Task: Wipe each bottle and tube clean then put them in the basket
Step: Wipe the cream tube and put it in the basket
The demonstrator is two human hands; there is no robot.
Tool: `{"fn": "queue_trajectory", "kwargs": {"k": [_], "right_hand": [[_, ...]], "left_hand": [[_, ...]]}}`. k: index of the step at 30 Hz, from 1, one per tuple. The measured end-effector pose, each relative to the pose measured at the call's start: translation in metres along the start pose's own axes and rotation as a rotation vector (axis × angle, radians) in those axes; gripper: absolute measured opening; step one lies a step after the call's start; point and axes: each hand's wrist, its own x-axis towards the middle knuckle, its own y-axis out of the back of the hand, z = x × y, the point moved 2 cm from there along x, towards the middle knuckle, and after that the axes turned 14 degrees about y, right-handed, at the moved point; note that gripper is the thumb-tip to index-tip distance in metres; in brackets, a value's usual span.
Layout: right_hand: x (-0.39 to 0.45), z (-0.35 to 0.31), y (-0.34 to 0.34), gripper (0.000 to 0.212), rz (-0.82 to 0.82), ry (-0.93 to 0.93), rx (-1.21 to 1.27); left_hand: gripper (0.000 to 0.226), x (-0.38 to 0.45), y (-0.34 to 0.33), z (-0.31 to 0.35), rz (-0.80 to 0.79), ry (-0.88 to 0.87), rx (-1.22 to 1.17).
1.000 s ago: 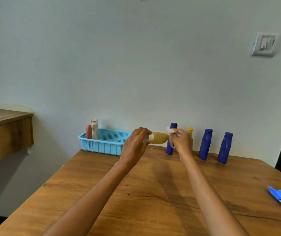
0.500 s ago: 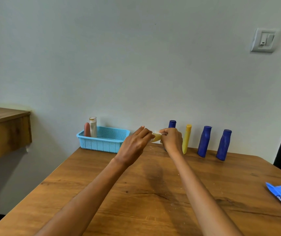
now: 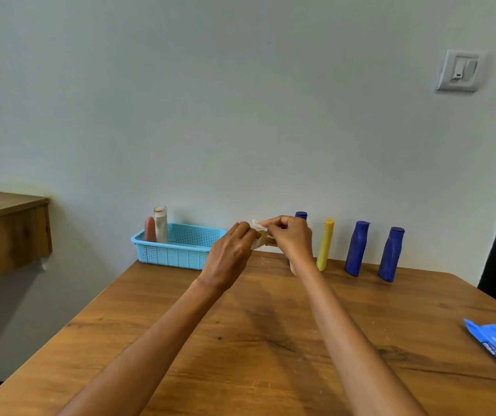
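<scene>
Still waiting on tabletop (image 3: pixel 270 340) by the wall, upright & unwiped as far as can be judged: 3 blue bottles, i.e. one mostly hidden behind right hand (image 3: pixel 300 215), one (image 3: pixel 356 249) & one at far right (image 3: pixel 391 254), plus yellow tube (image 3: pixel 325 244). Already in basket (image 3: pixel 177 253) at far-left of tabletop, standing at its left end: white bottle (image 3: pixel 160 224) & pinkish tube (image 3: pixel 149 229), so approx 2 of 7 done. In progress, held above tabletop just right of basket: small yellowish bottle (image 3: pixel 262 241), gripped by curled fingers of left hand (image 3: pixel 230 253) while right hand (image 3: pixel 291 238) fingers pinch white wipe (image 3: pixel 258 225) against it; mid-wipe, prob. next to drop in.
</scene>
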Motion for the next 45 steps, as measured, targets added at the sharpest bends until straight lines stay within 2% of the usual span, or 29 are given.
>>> {"fn": "queue_trajectory", "kwargs": {"k": [3,6,8,13,17,19,21,23,26,27,30,33,39,41,45], "right_hand": [[0.001,0.002,0.002,0.016,0.054,-0.053,0.182],[0.005,0.009,0.008,0.023,0.161,0.027,-0.011],[0.006,0.015,0.008,0.028,0.157,0.049,-0.133],[-0.001,0.015,-0.009,0.029,-0.022,0.090,-0.292],[-0.005,0.008,-0.021,0.026,-0.072,0.072,-0.173],[-0.005,0.005,-0.023,0.025,-0.077,0.035,-0.036],[-0.004,0.004,-0.022,0.024,-0.009,-0.019,0.107],[-0.002,0.009,-0.013,0.022,0.126,-0.073,0.194],[-0.002,0.023,0.000,0.020,0.258,-0.115,0.200],[-0.002,0.026,0.001,0.020,0.259,-0.111,0.187],[-0.004,0.026,-0.002,0.025,0.202,-0.051,0.157],[-0.007,0.021,-0.006,0.026,0.132,0.017,0.081],[-0.017,0.024,-0.022,0.022,0.009,-0.022,0.124],[-0.016,0.029,-0.019,0.026,0.047,-0.084,0.188],[-0.013,0.039,-0.007,0.024,0.301,-0.266,0.376]], "left_hand": [[0.025,-0.001,-0.001,-0.003,0.000,0.246,-0.094],[0.030,0.000,-0.003,0.000,-0.042,0.480,-0.235],[0.029,0.000,-0.004,0.005,-0.051,0.520,-0.309],[0.028,0.001,-0.005,0.009,-0.039,0.481,-0.308],[0.029,0.001,-0.003,-0.005,-0.020,0.544,-0.322],[0.029,0.001,-0.003,-0.009,-0.030,0.661,-0.378],[0.028,0.001,-0.003,-0.012,-0.061,0.838,-0.456],[0.030,-0.001,-0.008,-0.018,-0.143,1.060,-0.596],[0.037,-0.004,-0.016,-0.019,-0.363,1.324,-1.122],[0.039,-0.005,-0.017,-0.017,-0.442,1.345,-1.214],[0.030,-0.004,-0.018,-0.006,-0.622,1.311,-1.287],[0.023,-0.002,-0.018,-0.008,-0.598,1.332,-1.338],[0.021,-0.007,-0.018,-0.017,-0.576,1.417,-1.382],[0.024,-0.007,-0.018,-0.017,-0.585,1.425,-1.403],[0.021,-0.005,-0.019,-0.011,-0.588,1.411,-1.453]]}}
